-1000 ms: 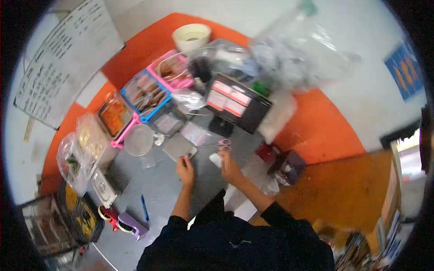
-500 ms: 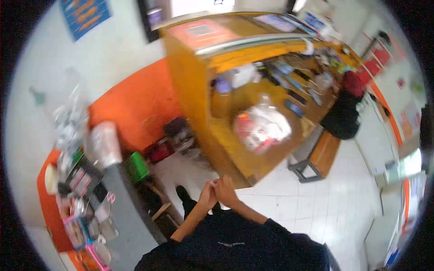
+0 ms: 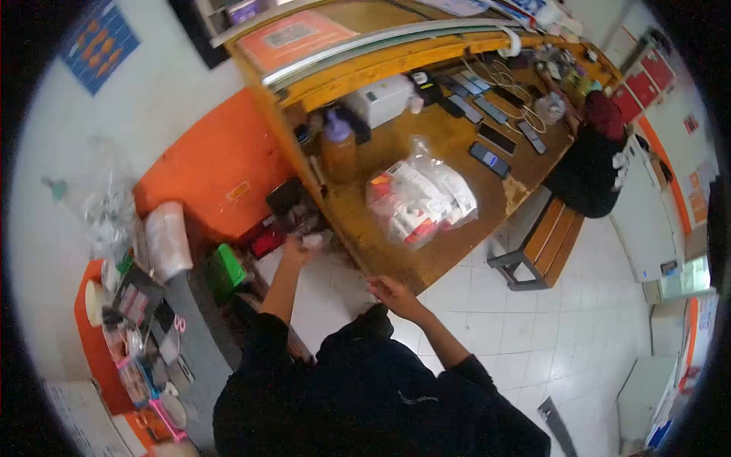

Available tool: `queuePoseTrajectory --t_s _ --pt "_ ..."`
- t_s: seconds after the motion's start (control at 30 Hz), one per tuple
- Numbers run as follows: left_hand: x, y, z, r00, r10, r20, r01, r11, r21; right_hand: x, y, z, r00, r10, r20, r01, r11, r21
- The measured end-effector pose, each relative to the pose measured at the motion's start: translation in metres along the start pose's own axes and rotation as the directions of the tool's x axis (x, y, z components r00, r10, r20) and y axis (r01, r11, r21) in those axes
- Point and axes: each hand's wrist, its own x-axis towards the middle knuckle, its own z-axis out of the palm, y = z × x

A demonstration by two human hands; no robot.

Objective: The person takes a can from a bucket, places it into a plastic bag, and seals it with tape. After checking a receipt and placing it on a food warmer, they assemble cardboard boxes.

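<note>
My left hand (image 3: 295,251) is held low in front of the wooden desk's left end, its fingers closed on a small whitish scrap (image 3: 312,241) that may be plastic or paper. My right hand (image 3: 392,294) is beside the desk's front corner, palm partly up, fingers loosely bent and apart; nothing shows in it. On the desk (image 3: 354,221), beyond both hands, lies a clear plastic bag (image 3: 422,202) with white and red printed packets inside. A brown bottle with a purple pump top (image 3: 337,148) stands behind the bag.
Several phones (image 3: 489,159) and cables lie along the desk. A person in black (image 3: 590,171) sits on a wooden bench (image 3: 544,244) at right. To my left, a grey table (image 3: 202,358) holds scissors (image 3: 180,324) and clutter. A green bin (image 3: 226,273) stands near the orange wall panel.
My hands, together before, have moved apart: the left went forward and left with the whitish scrap, the right stayed near the desk corner. The view has shifted and sharpened.
</note>
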Motion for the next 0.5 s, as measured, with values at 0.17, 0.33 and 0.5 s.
queuePoseTrajectory --t_s 0.17,0.33,0.5 --pt "0.032 0.019 0.065 0.932 0.360 0.031 -0.351 0.923 -0.159 -0.071 0.050 -0.086 0.965 0.215 -0.149 -0.204 0.975 0.085" --pt "0.022 -0.040 0.079 0.315 0.947 -0.068 -0.890 0.320 0.324 -0.202 0.155 -0.157 0.539 0.504 -0.675 -0.458 0.848 0.267" --pt "-0.161 -0.106 0.204 -0.272 0.952 0.137 -0.689 -0.292 0.663 -0.359 0.278 -0.198 0.245 0.615 -0.750 -0.794 0.571 0.209"
